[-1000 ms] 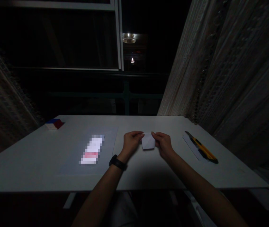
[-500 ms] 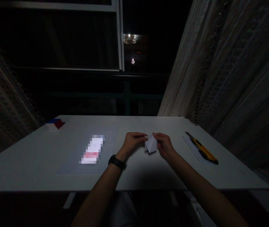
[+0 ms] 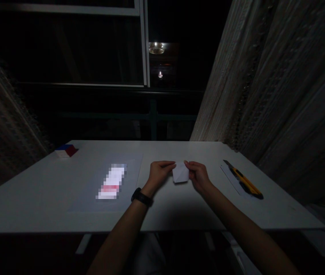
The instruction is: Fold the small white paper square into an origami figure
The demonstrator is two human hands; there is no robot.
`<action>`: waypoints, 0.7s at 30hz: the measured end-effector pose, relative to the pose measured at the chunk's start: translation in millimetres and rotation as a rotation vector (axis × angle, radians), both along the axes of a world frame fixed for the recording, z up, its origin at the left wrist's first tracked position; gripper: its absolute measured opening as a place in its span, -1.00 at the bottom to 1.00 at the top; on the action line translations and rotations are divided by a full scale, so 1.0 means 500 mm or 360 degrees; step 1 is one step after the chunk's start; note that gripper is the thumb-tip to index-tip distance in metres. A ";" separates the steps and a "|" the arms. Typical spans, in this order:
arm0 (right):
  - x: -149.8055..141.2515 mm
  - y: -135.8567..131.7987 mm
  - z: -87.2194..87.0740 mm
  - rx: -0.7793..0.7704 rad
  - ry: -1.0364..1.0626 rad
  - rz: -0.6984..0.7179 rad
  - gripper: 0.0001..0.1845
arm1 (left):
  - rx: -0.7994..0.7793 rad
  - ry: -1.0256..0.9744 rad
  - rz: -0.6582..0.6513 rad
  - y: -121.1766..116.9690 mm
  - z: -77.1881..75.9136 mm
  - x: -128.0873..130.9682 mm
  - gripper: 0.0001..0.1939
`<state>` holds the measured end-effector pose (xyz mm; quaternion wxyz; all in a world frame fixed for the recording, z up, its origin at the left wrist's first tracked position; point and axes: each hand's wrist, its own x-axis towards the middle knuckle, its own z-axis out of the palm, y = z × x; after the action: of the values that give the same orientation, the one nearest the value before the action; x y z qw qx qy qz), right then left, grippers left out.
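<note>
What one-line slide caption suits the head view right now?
Left hand and right hand hold a folded white paper over a white table, with a yellow-and-black utility knife lying at the right.

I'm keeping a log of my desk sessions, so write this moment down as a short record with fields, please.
Left hand: pinching the upper left of the folded white paper
Right hand: pinching its upper right
Left wrist: dark band
Table, left: blue, red and white block; pixelated bright rectangle over a pale sheet
Table, right: yellow-and-black cutter
Lighting: dim
</note>
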<state>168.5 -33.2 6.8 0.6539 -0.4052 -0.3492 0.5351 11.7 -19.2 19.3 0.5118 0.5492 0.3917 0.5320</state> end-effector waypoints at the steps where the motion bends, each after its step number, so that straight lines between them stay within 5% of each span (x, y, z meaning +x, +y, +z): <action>1: -0.001 -0.001 0.001 -0.0002 -0.0012 -0.0004 -0.72 | 0.0021 0.0034 0.0030 -0.001 0.001 0.000 -0.73; 11: -0.010 0.001 -0.001 0.0032 -0.0152 -0.0199 -0.72 | 0.0192 0.0292 0.0143 0.001 -0.006 -0.006 -0.84; 21: 0.002 0.002 0.001 -0.0036 -0.0093 -0.0133 -0.78 | 0.0247 0.0379 0.0142 0.010 -0.021 -0.006 -0.82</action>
<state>169.6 -32.3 7.2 0.6605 -0.4423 -0.3447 0.4992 8.9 -14.3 8.8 0.3935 0.6286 0.4313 0.5138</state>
